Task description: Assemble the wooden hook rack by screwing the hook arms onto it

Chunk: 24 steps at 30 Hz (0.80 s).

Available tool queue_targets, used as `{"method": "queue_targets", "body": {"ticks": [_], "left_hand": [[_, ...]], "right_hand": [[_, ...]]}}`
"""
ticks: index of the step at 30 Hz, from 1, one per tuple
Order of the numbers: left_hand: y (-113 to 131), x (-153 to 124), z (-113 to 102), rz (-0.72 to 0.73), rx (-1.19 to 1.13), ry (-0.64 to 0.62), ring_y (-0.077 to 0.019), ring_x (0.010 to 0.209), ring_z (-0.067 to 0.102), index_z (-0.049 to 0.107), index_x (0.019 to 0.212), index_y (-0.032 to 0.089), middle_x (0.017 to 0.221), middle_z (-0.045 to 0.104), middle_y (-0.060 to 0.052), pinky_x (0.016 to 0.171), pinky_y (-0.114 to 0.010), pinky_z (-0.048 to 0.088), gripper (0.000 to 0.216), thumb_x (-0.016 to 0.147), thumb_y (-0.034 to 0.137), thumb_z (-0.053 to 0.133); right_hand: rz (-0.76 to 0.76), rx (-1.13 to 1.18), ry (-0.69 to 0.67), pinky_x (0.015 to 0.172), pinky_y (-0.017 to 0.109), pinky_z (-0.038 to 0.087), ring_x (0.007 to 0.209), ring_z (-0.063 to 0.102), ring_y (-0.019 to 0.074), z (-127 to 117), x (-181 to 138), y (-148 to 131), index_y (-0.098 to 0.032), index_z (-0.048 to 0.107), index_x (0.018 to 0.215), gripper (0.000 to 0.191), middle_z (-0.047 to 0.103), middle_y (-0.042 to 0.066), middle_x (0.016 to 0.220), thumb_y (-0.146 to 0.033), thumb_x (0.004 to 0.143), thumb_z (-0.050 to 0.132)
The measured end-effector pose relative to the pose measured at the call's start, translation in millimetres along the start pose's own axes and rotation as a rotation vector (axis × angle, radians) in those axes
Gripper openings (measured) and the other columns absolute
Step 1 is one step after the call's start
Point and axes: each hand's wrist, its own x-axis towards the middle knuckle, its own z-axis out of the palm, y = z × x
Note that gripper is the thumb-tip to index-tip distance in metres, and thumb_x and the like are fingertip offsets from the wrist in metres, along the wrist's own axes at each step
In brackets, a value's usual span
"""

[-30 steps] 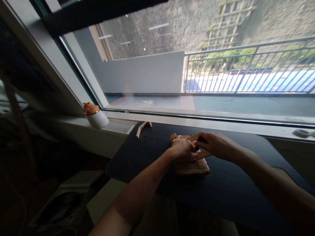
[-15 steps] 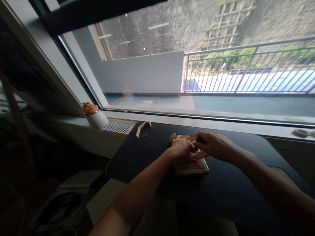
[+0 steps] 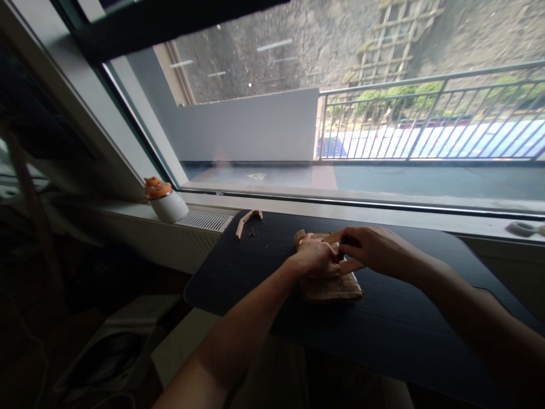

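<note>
On the dark table lies a brown, flat, block-like pad, its surface speckled with small marks. Pale wooden strips rest over it, partly hidden by my fingers. My left hand is closed on the wooden strips and presses them against the pad. From the right, my right hand is closed around a small black tool handle, its tip hidden near my left fingers. A separate curved wooden piece lies at the table's far left corner, with several tiny dark bits beside it.
The black table stands against the window sill. A white container with an orange animal-shaped top sits on the ledge at left, beside a vent grille. A grey roll lies on the sill at right.
My right hand has turned slightly at the black handle and its wrist has shifted a little. My left hand and the pad stay in place.
</note>
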Motion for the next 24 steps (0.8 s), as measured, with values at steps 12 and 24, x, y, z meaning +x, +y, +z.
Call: {"method": "queue_targets", "body": {"ticks": [12,24], "left_hand": [[0.7,1.3,0.5,-0.002,0.026,-0.004,-0.0199,0.086,0.062,0.069,0.069,0.025,0.079,0.072,0.002,0.104,-0.048,0.023,0.022,0.077,0.04,0.056],[-1.2,1.9,2.0,-0.004,0.022,0.006,-0.0214,0.088,0.063,0.069,0.067,0.025,0.078,0.072,0.001,0.104,-0.048,0.024,0.023,0.076,0.042,0.056]], "right_hand": [[0.167,-0.07,0.015,0.05,0.027,0.028,0.063,0.06,0.0198,13.2,2.8,1.0,-0.021,0.065,0.086,0.038,0.068,0.007,0.072,-0.049,0.084,0.04],[0.083,0.052,0.024,0.052,0.026,0.03,0.06,0.056,0.017,18.3,4.5,5.6,-0.02,0.061,0.083,0.028,0.065,0.005,0.07,-0.044,0.082,0.047]]}}
